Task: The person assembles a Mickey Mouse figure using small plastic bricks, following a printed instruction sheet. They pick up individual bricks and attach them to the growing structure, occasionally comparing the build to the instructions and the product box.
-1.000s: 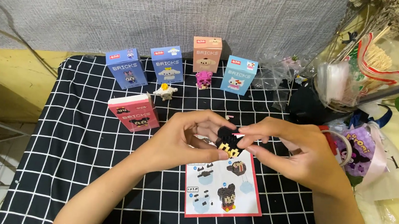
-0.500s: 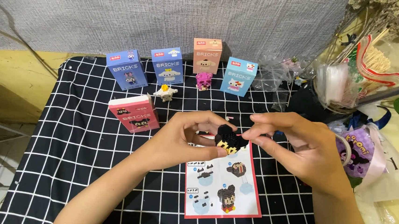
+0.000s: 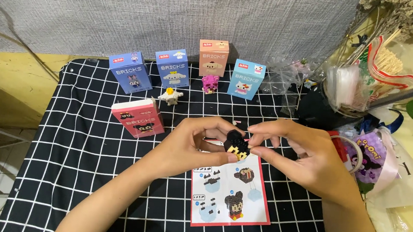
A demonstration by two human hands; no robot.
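**Two hands holding a small brick figure**

Both hands are gripping one small black and yellow brick figure (image 3: 236, 144) just above a bench covered in a black grid-patterned cloth (image 3: 77, 160). The left hand (image 3: 192, 146) is pinching it from one side, the right hand (image 3: 305, 159) from the other — fingers closed on it. An instruction sheet (image 3: 230, 195) is lying directly below — a pink box (image 3: 137, 118) is standing to the left.

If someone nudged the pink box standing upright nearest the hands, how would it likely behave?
The pink box stands tall on a narrow base, so it would probably tip rather than slide. It looks like thin card, likely light. The black grid cloth beneath may grip its bottom edge, which adds to tipping.
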